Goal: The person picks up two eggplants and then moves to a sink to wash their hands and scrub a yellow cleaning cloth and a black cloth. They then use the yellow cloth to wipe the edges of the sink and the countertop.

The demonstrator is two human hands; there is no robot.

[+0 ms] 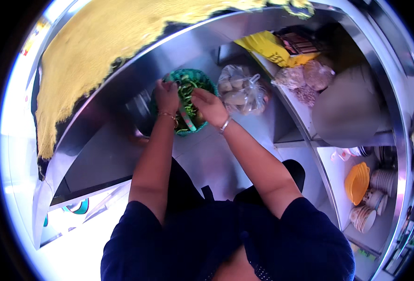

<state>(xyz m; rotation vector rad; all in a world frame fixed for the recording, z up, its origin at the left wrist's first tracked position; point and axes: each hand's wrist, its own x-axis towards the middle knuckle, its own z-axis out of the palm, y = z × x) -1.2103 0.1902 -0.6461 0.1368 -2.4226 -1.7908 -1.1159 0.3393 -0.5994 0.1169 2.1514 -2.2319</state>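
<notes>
My left hand (167,99) at green basket (195,73)'s 9 o'clock, right hand (211,108) at 3, greens (185,92) between; can't tell if fingers (201,97) grip anything.

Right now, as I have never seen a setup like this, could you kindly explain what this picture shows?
There is no machine here, only a person's two bare hands. The single picture comes from a wide fisheye camera worn on the head, looking down, so straight edges bend near the rim.

The left hand and right hand are at a green basket of thin green stalks. Whether either hand grips a stalk is too small to tell.

The basket appears to stand on a pale tiled floor, with a clear plastic bag of pale lumps to its right. Farther right, shelves hold a yellow package and an orange dish.
</notes>
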